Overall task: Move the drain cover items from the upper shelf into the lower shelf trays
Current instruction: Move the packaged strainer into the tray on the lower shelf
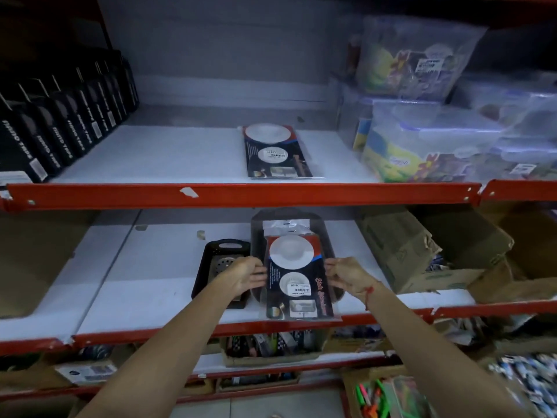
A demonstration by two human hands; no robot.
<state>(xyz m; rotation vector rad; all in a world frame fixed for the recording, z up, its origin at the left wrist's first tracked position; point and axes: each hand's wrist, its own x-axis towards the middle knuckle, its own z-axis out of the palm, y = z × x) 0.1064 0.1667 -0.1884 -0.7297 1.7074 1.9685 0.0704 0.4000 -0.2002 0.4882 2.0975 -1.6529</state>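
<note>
Drain cover pack [297,276], glossy plastic over a dark card with two white round discs and a barcode sticker, sits pinched between left hand [245,274] and right hand [346,274], above a dark tray [256,224] on the lower shelf [150,267].

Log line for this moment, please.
step: placing | left hand + right hand: gripping drain cover pack over right tray | upper shelf: one pack left

Both hands, left [245,274] and right [346,274], grip a pack [297,279] over the tray [259,224]; another pack [275,152] lies at 12 o'clock.
</note>
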